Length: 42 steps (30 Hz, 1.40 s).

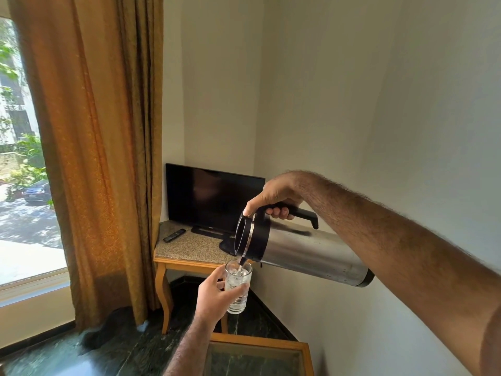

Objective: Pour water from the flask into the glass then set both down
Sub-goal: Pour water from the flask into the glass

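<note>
A steel flask (309, 253) with a black top and black handle is tipped almost level, spout to the left. My right hand (273, 196) grips its handle from above, thumb on the lid. Water runs from the spout into a clear glass (238, 286) held upright just beneath it. My left hand (217, 297) wraps around the glass from the left and below. The glass holds water up to near its rim. Both things are held in the air above the floor.
A wooden side table with a speckled stone top (184, 248) stands in the corner, carrying a dark TV (211, 199) and a remote (174, 235). A glass-topped wooden table (257, 354) lies below my hands. An orange curtain (103, 158) hangs at left beside a window.
</note>
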### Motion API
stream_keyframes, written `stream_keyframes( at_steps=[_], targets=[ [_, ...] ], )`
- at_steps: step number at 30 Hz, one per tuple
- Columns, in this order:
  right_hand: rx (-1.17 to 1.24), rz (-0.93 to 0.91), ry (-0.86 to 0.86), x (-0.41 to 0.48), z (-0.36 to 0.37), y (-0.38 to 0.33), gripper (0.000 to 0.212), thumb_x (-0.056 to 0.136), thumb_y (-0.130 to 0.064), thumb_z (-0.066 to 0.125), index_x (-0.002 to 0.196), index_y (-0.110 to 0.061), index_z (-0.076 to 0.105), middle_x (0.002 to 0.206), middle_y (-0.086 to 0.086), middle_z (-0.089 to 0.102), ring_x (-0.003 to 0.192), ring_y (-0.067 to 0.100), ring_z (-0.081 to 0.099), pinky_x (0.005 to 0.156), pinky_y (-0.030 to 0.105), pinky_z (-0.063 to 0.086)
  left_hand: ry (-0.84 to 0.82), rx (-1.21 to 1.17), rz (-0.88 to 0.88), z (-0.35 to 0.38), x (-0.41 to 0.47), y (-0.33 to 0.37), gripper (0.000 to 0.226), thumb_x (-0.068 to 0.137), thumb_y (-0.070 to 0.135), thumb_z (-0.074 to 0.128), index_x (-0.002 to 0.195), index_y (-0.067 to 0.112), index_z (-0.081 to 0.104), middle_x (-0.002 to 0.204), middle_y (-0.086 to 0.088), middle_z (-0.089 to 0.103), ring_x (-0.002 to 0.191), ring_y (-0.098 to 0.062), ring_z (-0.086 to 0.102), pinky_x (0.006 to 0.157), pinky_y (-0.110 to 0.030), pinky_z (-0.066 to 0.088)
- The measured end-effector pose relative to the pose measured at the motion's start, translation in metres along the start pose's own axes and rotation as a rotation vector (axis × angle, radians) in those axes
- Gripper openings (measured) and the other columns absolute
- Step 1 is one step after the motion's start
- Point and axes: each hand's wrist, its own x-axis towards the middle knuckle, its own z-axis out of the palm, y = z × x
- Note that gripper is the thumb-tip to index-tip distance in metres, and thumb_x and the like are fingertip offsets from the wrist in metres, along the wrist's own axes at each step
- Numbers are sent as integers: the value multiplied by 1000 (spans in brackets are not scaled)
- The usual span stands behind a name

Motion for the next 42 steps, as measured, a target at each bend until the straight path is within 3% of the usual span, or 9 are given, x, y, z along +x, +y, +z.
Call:
stream_keyframes(
  at_steps=[5,8,12,20,26,30,35,40,42],
  targets=[
    [3,4,-10,0,3,1,56,79,-59,85,50,-20,56,56,-1,49,46,15,43,54,27,41,0,8,-3,-2,-1,-2,66,73,31,95,133,29,67,107,15,78,108,-14,75,75,-19,60],
    [19,-3,-12,-2,4,1,54,79,-58,85,55,-20,56,57,-1,49,47,15,43,54,27,41,3,27,-7,-3,0,-1,62,72,34,95,128,37,67,105,19,78,106,-9,74,84,-30,64],
    [26,-2,-6,-5,3,1,54,83,-58,82,57,-19,54,57,-1,48,47,15,43,54,27,41,-1,6,13,-6,-5,6,48,71,35,95,103,54,65,97,44,71,93,5,75,59,-9,57],
    [13,0,1,-8,4,1,56,84,-58,81,54,-20,54,56,-2,48,45,14,43,53,26,41,7,18,24,-5,-6,7,52,68,39,95,111,47,66,100,27,78,93,3,76,69,-16,62],
    [11,-3,-7,-5,4,3,59,82,-59,83,45,-22,56,54,-3,49,43,14,44,50,23,43,-19,9,14,-4,-7,8,52,72,28,95,105,52,63,97,49,68,88,20,69,57,-3,53],
    [11,-5,-5,-4,4,5,58,82,-60,83,47,-22,56,54,-2,49,44,14,44,51,23,44,-7,30,17,-3,-5,4,53,72,33,94,115,45,64,104,23,76,89,7,75,59,-7,55],
    [9,-1,-6,-3,5,3,59,81,-59,84,45,-22,56,54,-2,49,43,15,44,49,22,44,-8,10,16,-1,-3,0,68,73,33,94,135,30,64,112,21,69,99,3,67,75,-20,58],
    [38,-2,-4,-5,5,3,57,80,-57,86,48,-21,56,55,-2,50,43,14,44,49,21,44,-2,27,-24,-3,-4,-3,55,72,33,94,118,42,66,95,26,76,91,3,74,74,-18,55],
    [32,3,-9,-5,6,2,57,80,-58,85,49,-21,55,55,-2,49,45,14,44,50,23,43,-5,33,-16,-4,-5,-2,54,71,32,95,108,53,61,94,43,72,89,14,72,69,-14,56]
  ],
)
